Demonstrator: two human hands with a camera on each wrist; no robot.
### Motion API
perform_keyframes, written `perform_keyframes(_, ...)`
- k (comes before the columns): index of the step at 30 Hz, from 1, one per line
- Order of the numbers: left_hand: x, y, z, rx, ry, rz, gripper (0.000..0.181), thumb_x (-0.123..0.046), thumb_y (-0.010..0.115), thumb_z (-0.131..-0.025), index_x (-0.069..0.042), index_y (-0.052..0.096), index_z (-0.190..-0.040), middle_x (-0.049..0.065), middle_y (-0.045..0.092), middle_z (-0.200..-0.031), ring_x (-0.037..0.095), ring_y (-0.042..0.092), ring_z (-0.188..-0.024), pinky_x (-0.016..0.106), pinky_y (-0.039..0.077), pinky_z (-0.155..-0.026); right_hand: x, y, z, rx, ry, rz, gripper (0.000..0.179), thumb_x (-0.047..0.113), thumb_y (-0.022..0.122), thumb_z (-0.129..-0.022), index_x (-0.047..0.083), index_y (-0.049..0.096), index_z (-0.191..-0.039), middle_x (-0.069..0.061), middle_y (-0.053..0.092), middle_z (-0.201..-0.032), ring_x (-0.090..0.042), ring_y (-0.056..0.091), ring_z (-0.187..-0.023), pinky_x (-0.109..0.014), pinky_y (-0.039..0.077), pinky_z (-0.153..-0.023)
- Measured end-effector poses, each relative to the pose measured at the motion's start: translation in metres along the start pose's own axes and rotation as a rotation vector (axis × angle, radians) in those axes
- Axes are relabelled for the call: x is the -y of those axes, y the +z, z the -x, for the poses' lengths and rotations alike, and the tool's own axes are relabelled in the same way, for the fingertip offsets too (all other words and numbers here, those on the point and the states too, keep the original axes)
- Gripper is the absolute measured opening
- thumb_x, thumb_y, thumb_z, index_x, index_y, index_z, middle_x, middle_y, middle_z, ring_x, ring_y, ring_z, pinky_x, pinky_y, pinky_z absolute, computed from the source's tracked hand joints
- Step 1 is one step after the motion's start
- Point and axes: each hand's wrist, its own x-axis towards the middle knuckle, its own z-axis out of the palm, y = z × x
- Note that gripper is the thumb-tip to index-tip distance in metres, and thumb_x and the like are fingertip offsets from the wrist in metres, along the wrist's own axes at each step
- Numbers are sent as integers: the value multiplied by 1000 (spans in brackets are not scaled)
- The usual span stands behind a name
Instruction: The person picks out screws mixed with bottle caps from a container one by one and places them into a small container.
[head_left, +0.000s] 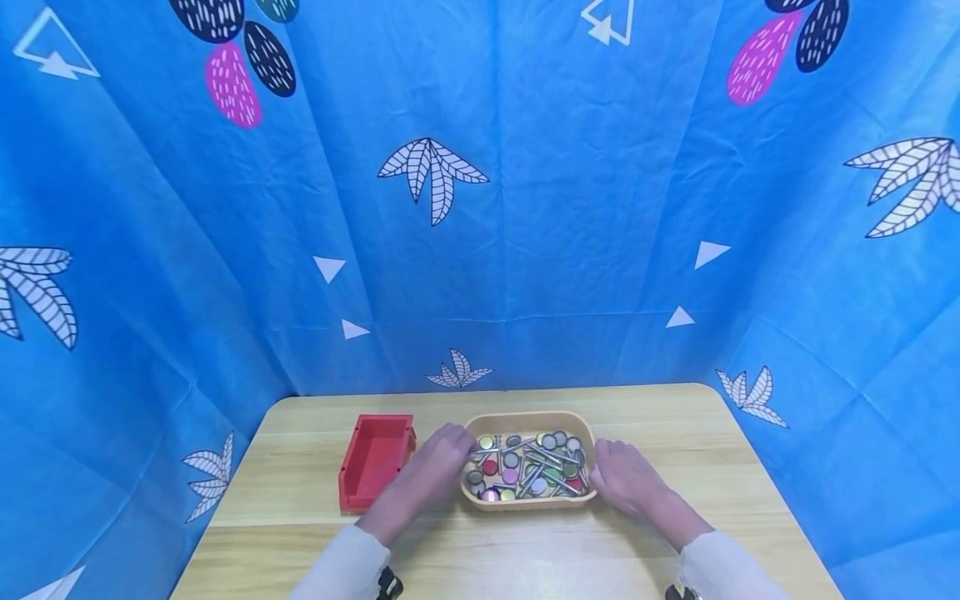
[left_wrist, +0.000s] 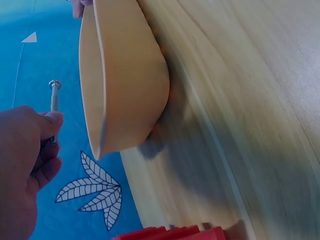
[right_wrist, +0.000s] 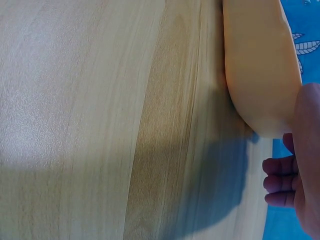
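A beige oval basin sits on the table, with silver bolts and round caps in several colours lying in it. At its left rim, my left hand pinches a silver bolt between thumb and fingers; the bolt's round head points up in the left wrist view. My right hand grips the basin's right end at the rim, its fingers curled beside the outer wall. The right thumb's contact is hidden in the right wrist view.
A red open-topped bin stands on the wooden table, left of the basin and close to my left forearm. Blue patterned cloth hangs behind the table and on both sides.
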Motion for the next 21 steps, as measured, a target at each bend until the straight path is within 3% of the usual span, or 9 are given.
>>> perform_keyframes(8, 9, -5, 9, -20, -23, 8, 18, -17, 75, -95, -14, 73, -113, -2, 71, -104, 9, 64, -103, 22, 60, -91, -1, 1, 1, 4, 4, 9, 13, 21, 59, -93, 10, 53, -90, 3, 45, -72, -13, 40, -65, -29, 39, -62)
perform_keyframes(21, 24, -7, 22, -64, -19, -15, 21, -12, 77, -93, -12, 73, -113, -1, 72, -106, 9, 65, -105, 22, 59, -93, -1, 1, 0, -11, -4, 12, 12, 19, 59, -92, 10, 52, -89, 2, 44, -71, -14, 40, -64, -30, 39, -61)
